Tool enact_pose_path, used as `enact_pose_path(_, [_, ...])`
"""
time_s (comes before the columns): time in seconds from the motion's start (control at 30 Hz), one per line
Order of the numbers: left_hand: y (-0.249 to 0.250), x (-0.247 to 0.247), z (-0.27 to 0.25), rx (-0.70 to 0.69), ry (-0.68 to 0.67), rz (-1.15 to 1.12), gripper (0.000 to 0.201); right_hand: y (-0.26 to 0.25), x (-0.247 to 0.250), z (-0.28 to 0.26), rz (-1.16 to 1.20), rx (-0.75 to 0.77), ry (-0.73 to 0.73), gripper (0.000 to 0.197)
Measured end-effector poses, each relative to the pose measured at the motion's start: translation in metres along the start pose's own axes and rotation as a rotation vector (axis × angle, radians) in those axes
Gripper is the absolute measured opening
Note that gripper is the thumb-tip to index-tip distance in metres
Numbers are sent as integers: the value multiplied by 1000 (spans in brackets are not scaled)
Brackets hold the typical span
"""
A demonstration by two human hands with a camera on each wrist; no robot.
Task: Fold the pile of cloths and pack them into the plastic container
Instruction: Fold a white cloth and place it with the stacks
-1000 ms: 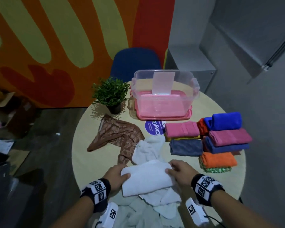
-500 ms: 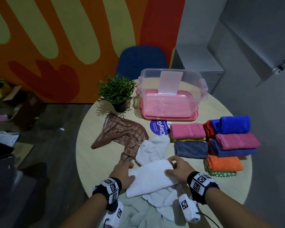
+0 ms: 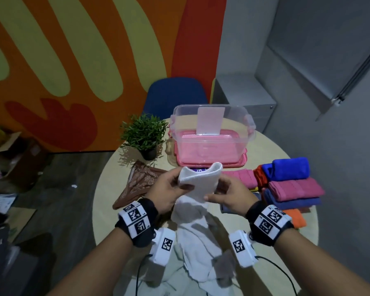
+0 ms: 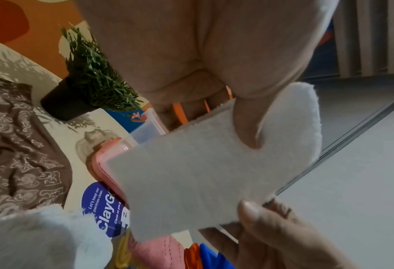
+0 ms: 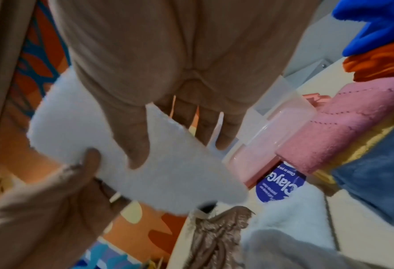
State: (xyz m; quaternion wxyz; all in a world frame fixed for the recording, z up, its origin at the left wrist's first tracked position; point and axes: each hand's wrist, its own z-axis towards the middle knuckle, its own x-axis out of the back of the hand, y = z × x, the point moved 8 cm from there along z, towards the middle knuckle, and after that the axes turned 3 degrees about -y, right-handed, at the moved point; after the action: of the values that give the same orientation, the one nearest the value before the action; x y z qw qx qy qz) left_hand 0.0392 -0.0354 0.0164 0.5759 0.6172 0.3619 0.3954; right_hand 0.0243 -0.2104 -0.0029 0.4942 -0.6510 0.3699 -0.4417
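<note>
A folded white cloth [image 3: 201, 180] is held up above the table, pinched from both sides. My left hand [image 3: 177, 184] grips its left edge, thumb [image 4: 246, 123] on the near face. My right hand [image 3: 217, 192] grips its right edge, thumb [image 5: 133, 142] pressed on the cloth [image 5: 168, 163]. Below the hands lies a loose pile of white cloths [image 3: 197, 233]. The clear plastic container [image 3: 212, 116] stands open at the back on its pink lid. Folded coloured cloths [image 3: 293, 186] are stacked on the right. A brown patterned cloth [image 3: 141, 182] lies unfolded on the left.
A small potted plant [image 3: 144, 135] stands left of the container. A blue round sticker [image 4: 103, 205] sits on the round table [image 3: 107, 210] before the container. A blue chair [image 3: 175, 92] stands behind the table. Boxes and papers lie on the floor at the left.
Both hands have lifted the folded white cloth off the pile, up and toward the container. Earlier it lay flat on the pile under both hands.
</note>
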Motion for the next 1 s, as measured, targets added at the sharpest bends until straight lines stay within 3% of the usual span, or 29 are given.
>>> enact_pose_path(0.1, [-10, -9, -10, 20, -28, 39, 29, 13, -7, -13, -138, -18, -20, 30])
enact_pose_path(0.27, [-109, -36, -58, 280, -215, 177, 24, 100, -39, -49, -309, -174, -182, 14])
enact_pose_path(0.37, [-156, -47, -83, 389, -200, 110, 27, 150, -58, -71, -360, -298, -269, 22])
enact_pose_path(0.47, [-173, -46, -84, 446, -96, -91, 22, 162, -55, -71, -264, -397, -202, 40])
enact_pose_path(0.6, [-168, -42, -63, 452, -75, 114, 12, 155, -50, -64, -62, -473, -103, 13])
enact_pose_path(0.73, [-181, -42, -53, 496, -77, 388, 40, 160, -44, -70, -87, -550, -12, 8])
enact_pose_path(0.87, [-189, -42, -53, 574, -34, 423, 24, 170, -37, -70, -187, -586, 27, 36])
enact_pose_path(1.0, [-186, -41, -54, 565, 6, 429, 34, 180, -40, -72, -327, -631, 40, 27])
